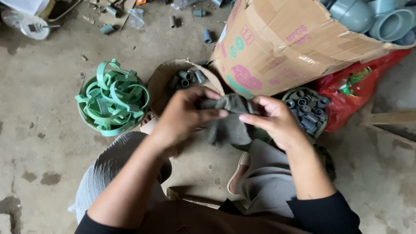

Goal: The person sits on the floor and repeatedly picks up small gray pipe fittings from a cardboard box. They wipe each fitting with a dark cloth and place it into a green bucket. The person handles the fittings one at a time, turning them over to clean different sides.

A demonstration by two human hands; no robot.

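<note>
Hands are two in the head view, and both hold one thing: a grey, crumpled piece of cloth [229, 119]. The left hand [184, 115] pinches the upper left edge of the cloth between thumb and fingers, and the right hand [273, 119] pinches the upper right edge in the same way. So the cloth is stretched between the two hands, touching both, and its loose part hangs below them, above the grey concrete floor [43, 130] and between the knees of the person.

Around the hands I count three round containers. One green round basket [112, 99] stands to the left of the left hand and is full of green plastic pipe clamps; they are too tangled to count. One brown round bowl [162, 80] lies just behind the left hand and holds several short grey pipe pieces. One round tub [308, 110] with many short grey pipe pieces stands just behind the right hand. One large brown cardboard box [281, 43] leans above the hands, with big grey pipe fittings [372, 17] on top of it. One red plastic bag [351, 93] lies under the box at the right.
</note>
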